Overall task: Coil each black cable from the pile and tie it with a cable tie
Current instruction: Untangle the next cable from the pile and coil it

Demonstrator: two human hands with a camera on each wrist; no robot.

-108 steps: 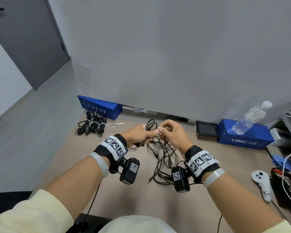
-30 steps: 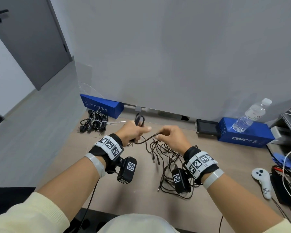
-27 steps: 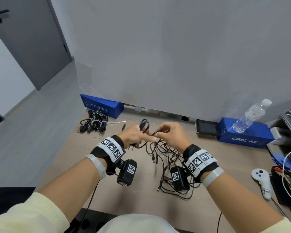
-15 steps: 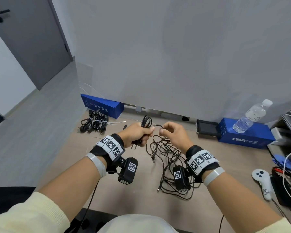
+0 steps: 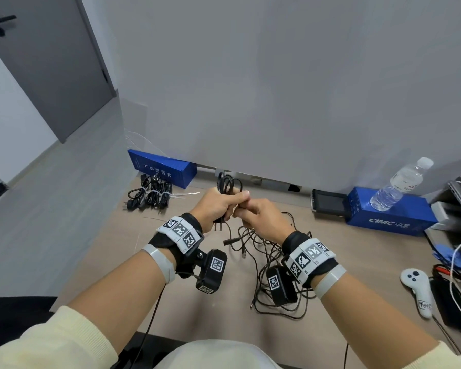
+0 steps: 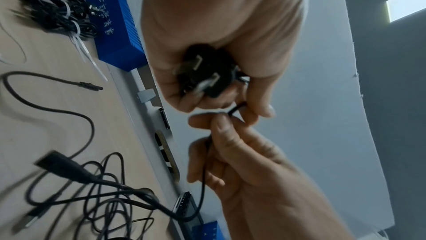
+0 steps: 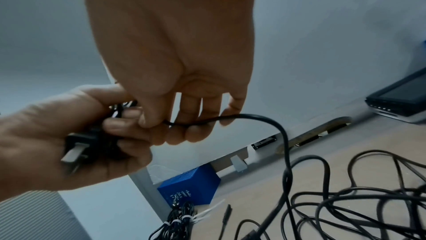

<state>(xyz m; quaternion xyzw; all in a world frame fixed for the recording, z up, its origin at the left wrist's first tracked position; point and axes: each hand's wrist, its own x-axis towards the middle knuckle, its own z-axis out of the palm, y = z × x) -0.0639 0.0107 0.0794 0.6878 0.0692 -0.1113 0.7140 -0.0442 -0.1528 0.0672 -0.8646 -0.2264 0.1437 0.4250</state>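
Left hand [image 5: 218,206] grips coiled loops of black power cable [image 5: 226,184] and its plug, upright above bench [image 5: 112,251] | right hand [image 5: 261,217] pinches next run, touching left | slack trails down-right to pile [image 5: 269,262], right hand nearer.

The left hand [image 5: 218,206] is hiding most of the coiled cable [image 5: 225,183]; motion blur is smearing the plug prongs [image 6: 202,78]; frame edges are cutting off the loose cable pile [image 7: 359,202].

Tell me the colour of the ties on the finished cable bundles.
White. The ties on the bundles show best in the left wrist view.
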